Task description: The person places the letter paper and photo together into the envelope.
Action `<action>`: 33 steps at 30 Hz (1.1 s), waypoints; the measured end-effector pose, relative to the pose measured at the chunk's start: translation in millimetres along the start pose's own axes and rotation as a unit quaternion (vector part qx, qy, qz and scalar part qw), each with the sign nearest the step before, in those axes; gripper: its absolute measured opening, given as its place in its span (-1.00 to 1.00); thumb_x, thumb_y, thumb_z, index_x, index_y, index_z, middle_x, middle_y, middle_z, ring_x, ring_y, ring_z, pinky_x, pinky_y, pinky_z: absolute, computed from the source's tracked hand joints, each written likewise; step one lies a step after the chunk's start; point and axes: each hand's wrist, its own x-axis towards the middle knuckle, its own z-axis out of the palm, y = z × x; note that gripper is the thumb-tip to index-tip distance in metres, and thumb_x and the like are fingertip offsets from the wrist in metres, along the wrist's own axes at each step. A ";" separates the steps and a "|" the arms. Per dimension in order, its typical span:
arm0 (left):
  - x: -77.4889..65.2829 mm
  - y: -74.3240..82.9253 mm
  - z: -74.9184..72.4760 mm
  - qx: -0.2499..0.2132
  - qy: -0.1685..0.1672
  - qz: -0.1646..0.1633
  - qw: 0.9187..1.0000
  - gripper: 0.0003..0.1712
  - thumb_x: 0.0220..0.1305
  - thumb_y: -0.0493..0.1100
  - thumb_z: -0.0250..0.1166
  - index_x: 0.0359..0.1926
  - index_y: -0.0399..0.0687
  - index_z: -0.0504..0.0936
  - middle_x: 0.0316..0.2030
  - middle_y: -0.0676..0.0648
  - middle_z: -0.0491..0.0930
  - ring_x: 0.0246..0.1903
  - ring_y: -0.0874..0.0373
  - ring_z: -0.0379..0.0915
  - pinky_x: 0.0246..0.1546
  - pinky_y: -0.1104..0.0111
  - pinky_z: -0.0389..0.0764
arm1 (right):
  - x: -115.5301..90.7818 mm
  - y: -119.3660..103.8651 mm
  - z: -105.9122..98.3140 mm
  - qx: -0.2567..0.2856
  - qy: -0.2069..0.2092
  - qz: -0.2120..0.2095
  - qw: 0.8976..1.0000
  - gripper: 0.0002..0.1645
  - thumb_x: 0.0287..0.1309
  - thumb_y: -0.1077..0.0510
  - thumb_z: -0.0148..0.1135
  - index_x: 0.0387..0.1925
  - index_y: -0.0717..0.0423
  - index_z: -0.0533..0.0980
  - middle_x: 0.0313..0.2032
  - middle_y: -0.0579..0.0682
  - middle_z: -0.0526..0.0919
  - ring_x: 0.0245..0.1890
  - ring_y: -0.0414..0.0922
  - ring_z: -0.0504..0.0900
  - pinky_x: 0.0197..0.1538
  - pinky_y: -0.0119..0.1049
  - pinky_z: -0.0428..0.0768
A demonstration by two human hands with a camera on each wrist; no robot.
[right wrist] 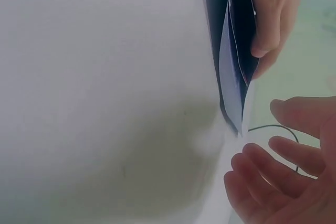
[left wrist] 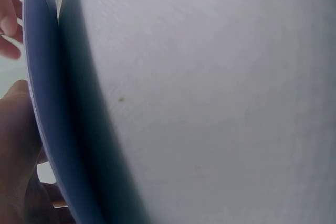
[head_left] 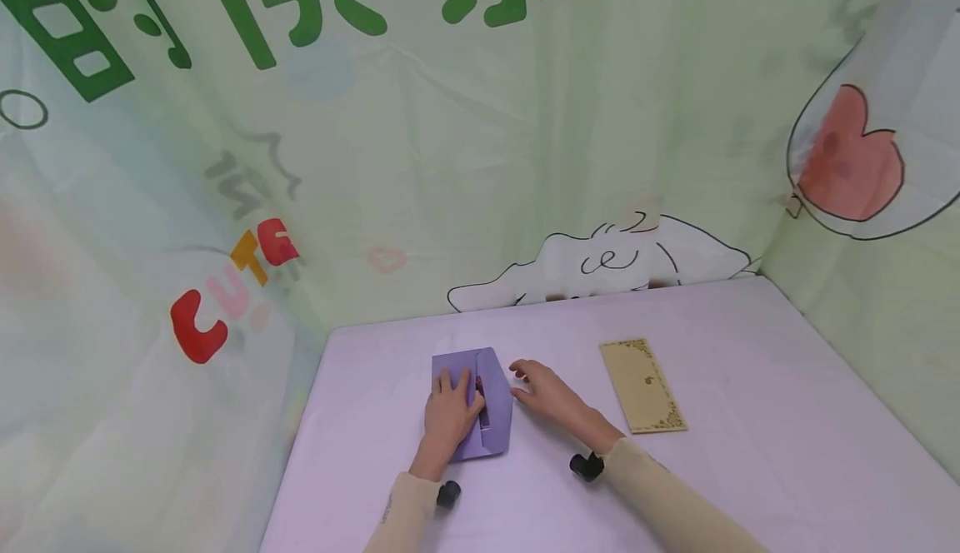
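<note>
Left hand (head_left: 448,413), fingers spread, rests on the purple envelope (head_left: 497,403); its contents (head_left: 483,413) are partly hidden, indistinct. Right hand (head_left: 547,393), fingers apart, beside it.

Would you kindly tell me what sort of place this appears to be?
It looks like a curtained-off tabletop workspace, though I can't be certain: cartoon-printed curtains hang around a pale table, on which lie a purple envelope and a flat gold piece.

From my end I log a pale lilac table (head_left: 558,328), top smooth, far edge slightly slanted in the head view. Directly on it, two items: a purple envelope (head_left: 498,399) around mid-table, and a gold card (head_left: 642,388), dark-ornamented, apart to its right.
</note>
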 end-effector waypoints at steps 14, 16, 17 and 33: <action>-5.5 5.5 6.5 -0.017 0.014 0.007 1.000 -0.40 0.27 0.08 0.17 0.27 -0.07 0.56 0.22 -0.48 0.44 0.18 -0.38 0.42 0.02 -0.08 0.60 | -35.2 31.2 -28.5 -0.031 0.009 0.029 0.999 -0.49 0.24 0.21 0.31 0.18 0.33 0.46 0.02 0.22 0.62 0.00 0.09 0.63 0.09 0.01 0.60; -5.2 5.0 6.6 -0.015 0.009 0.006 1.000 -0.40 0.28 0.09 0.16 0.28 -0.06 0.56 0.23 -0.47 0.43 0.19 -0.37 0.42 0.03 -0.07 0.60 | -38.5 35.7 -31.8 -0.028 0.013 0.045 0.999 -0.47 0.24 0.20 0.32 0.19 0.32 0.46 0.03 0.21 0.62 0.01 0.08 0.63 0.11 0.01 0.60; -5.0 4.8 6.6 -0.014 0.008 0.007 1.000 -0.39 0.28 0.09 0.15 0.28 -0.06 0.55 0.23 -0.47 0.43 0.19 -0.37 0.42 0.03 -0.07 0.60 | -40.0 38.1 -33.5 -0.028 0.015 0.052 0.998 -0.47 0.24 0.20 0.32 0.20 0.31 0.46 0.04 0.21 0.62 0.01 0.08 0.62 0.11 0.01 0.59; -0.3 1.0 -6.1 -0.016 -0.008 -0.004 1.000 -0.37 0.28 0.09 0.15 0.31 -0.07 0.54 0.25 -0.47 0.42 0.22 -0.39 0.40 0.08 -0.07 0.58 | -52.8 72.7 -74.6 -0.029 0.031 0.099 0.994 -0.36 0.30 0.15 0.26 0.30 0.38 0.35 0.16 0.36 0.53 0.13 0.24 0.54 0.19 0.15 0.53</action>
